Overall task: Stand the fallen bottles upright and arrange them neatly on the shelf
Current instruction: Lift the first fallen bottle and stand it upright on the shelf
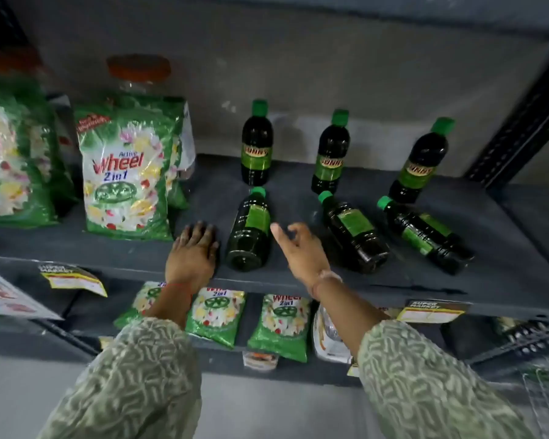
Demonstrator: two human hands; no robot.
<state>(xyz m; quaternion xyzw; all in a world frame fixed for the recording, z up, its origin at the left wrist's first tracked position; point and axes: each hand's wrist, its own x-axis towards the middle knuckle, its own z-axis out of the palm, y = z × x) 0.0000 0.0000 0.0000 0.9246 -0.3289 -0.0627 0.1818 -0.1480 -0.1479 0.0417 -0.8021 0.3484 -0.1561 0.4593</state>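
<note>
Three dark bottles lying flat at the shelf (393,280) front: left bottle (249,231), middle bottle (354,234), right bottle (425,236). Left hand (192,251) flat and empty beside the left bottle; right hand (298,248) loosely open, holding nothing. Probably full, heavyish, smooth, round and prone to roll, so best gripped around the labelled middle.

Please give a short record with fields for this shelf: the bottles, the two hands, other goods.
standing bottles: three, back row, e.g.
fallen bottles: three, front row; left one, middle one, right one
left hand: flat on shelf, beside left fallen bottle
right hand: open, holding nothing
other goods: detergent packet
</note>
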